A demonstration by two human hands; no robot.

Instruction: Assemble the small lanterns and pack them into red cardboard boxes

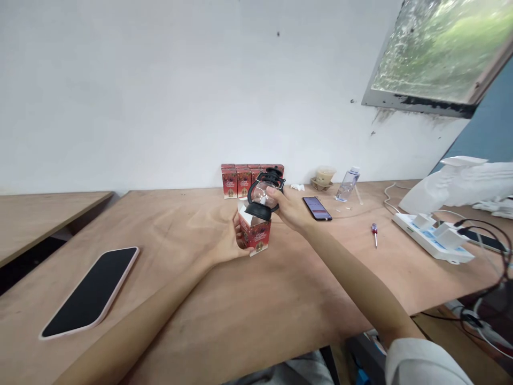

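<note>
My left hand is wrapped round a small red printed box with its white top flap raised, a little above the table. In my right hand is a small black lantern with a clear round globe. The lantern is tilted, and its black base is at the box's open top. Whether the base is inside the box or just above it, I cannot tell. A row of matching red boxes stands behind, against the wall, partly hidden by the lantern.
On the wooden table are a large pink-edged phone, another phone, a screwdriver, a clear bottle and a lidded cup. A white power strip with cables and a white plastic bag occupy the right side.
</note>
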